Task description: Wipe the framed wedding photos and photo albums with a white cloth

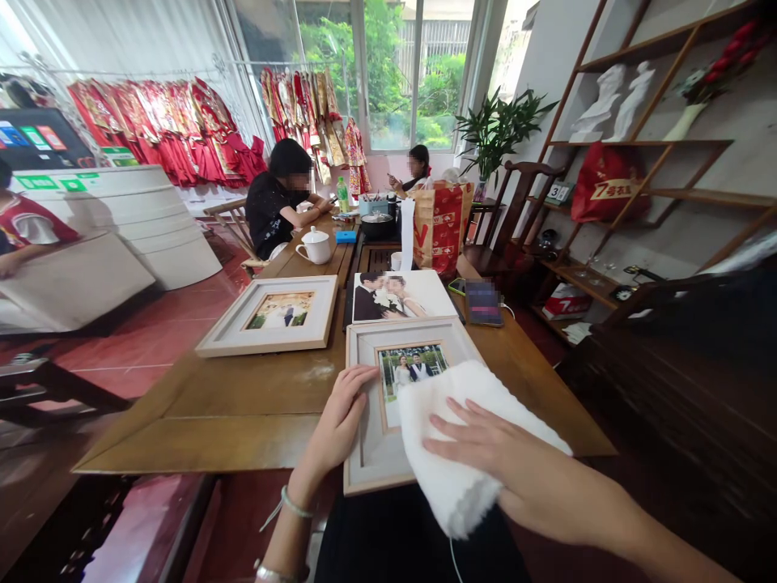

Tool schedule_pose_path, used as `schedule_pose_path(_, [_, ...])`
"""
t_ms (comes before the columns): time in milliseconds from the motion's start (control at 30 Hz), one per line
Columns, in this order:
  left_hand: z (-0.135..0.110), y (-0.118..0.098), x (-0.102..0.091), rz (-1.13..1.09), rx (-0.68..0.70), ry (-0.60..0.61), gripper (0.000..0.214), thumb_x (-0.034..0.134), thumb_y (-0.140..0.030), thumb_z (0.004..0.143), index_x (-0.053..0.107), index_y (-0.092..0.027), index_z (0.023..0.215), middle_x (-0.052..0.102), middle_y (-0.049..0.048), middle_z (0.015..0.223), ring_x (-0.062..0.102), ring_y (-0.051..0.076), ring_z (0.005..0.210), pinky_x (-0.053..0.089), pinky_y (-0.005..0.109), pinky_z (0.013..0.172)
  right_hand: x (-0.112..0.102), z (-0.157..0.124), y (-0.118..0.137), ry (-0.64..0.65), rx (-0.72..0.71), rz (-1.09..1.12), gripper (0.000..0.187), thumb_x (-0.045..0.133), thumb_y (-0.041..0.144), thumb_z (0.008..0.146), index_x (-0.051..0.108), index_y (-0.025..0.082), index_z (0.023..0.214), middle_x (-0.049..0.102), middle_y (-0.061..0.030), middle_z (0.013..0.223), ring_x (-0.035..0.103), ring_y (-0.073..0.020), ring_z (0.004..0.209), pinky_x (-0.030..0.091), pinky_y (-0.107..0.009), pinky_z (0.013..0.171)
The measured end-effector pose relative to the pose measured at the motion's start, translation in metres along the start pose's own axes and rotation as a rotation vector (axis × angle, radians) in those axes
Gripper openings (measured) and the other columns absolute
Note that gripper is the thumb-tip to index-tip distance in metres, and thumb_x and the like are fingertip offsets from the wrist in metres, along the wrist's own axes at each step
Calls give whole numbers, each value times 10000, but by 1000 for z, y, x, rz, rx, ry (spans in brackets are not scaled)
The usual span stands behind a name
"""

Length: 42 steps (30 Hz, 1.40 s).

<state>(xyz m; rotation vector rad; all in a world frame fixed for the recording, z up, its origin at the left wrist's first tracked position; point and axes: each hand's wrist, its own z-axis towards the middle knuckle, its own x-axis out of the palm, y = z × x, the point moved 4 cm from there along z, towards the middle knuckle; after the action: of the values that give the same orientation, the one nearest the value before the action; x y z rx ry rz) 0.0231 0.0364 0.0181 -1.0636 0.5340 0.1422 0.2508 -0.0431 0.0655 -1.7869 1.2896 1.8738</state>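
A long wooden worktop [243, 413] stretched away from the person; clock positions here are read from the near framed photo. Between twelve and one o'clock, farther along, stood a red and brown paper bag [443, 235]. The near framed photo [375, 468], pale-rimmed and picturing two people before greenery, lay face up in front of the person, reaching just past the worktop's near edge. A second framed photo [270, 312] lay at ten o'clock. At twelve o'clock, just beyond the near one's top edge, was a photo print [401, 295] of a couple. A white cloth [425, 482] covered the right side, from two to five o'clock. The right hand [482, 441] lay flat on that cloth, fingers spread; the left hand [343, 417] rested at nine o'clock, fingers stretched over the frame's border. A lidded white mug [316, 247] stood at eleven o'clock, and a phone [484, 301] lay at one.
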Motion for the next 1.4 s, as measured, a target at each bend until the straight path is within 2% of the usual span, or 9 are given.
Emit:
schedule_pose_path(100, [0, 1, 0, -5, -2, 6, 362, 378, -181, 915, 569, -222, 1220, 559, 90, 1257, 416, 243, 1241, 279, 495, 1098, -4, -31, -12, -24, 58, 32, 923, 359, -47, 561, 446, 418, 1354, 380, 139, 1439, 259, -201, 1379, 317, -406, 1118])
schedule_pose_path(200, [0, 2, -1, -11, 1, 9, 367, 380, -175, 910, 573, -221, 1218, 561, 90, 1261, 412, 245, 1246, 273, 492, 1103, -7, -37, -39, -156, 236, -20, 831, 356, -24, 621, 489, 382, 1334, 428, 112, 1416, 321, -213, 1355, 334, -415, 1108])
schedule_pose_path(300, [0, 3, -1, -11, 2, 11, 363, 375, -185, 918, 568, -220, 1223, 554, 87, 1270, 405, 240, 1256, 269, 475, 1110, -8, -17, -54, -241, 426, -109, 833, 372, -14, 601, 468, 303, 1366, 427, 47, 1432, 309, -246, 1362, 313, -457, 1112])
schedule_pose_path(433, [0, 3, 2, 10, -12, 14, 360, 336, -234, 954, 535, -218, 1254, 528, 86, 1299, 381, 225, 1274, 253, 464, 1122, -2, 24, -33, -287, 502, -230, 777, 420, -32, 611, 492, 172, 1357, 436, -93, 1431, 260, -351, 1369, 271, -522, 1109])
schedule_pose_path(667, [0, 1, 5, 9, -77, -3, 386, 288, -328, 977, 501, -214, 1278, 500, 75, 1341, 361, 221, 1297, 224, 463, 1142, 18, 54, 46, -219, 80, 20, 726, 431, 13, 660, 456, 186, 1365, 433, -84, 1444, 281, -295, 1371, 225, -462, 1133])
schedule_pose_path(800, [1, 3, 5, 23, -94, -18, 437, 198, -323, 987, 517, -208, 1264, 508, 80, 1327, 363, 219, 1294, 223, 466, 1140, 20, 42, 59, -128, -160, 63, 697, 424, 19, 666, 469, 173, 1344, 423, -89, 1450, 220, -270, 1396, 162, -442, 1155])
schedule_pose_path(967, [0, 2, 5, 36, -27, 33, 381, 421, -234, 912, 500, -223, 1285, 500, 84, 1329, 351, 246, 1295, 236, 481, 1127, 14, 10, 30, -84, 1, 25, 827, 380, -39, 569, 494, 243, 1337, 433, -17, 1447, 265, -229, 1385, 201, -459, 1148])
schedule_pose_path(1133, [-3, 3, 2, 9, -12, 68, 491, 408, -110, 830, 492, -232, 1298, 485, 71, 1342, 334, 243, 1306, 220, 480, 1133, 3, -8, -23, -177, 216, -110, 867, 361, -47, 526, 526, 268, 1317, 484, 6, 1402, 330, -218, 1358, 213, -499, 1137])
schedule_pose_path(1400, [-1, 0, 3, -4, 1, 82, 520, 381, -72, 804, 522, -243, 1274, 506, 63, 1314, 359, 240, 1283, 240, 476, 1123, -37, 57, -112, -464, 218, -207, 724, 441, 26, 671, 462, 201, 1373, 453, -61, 1425, 335, -244, 1354, 286, -477, 1098])
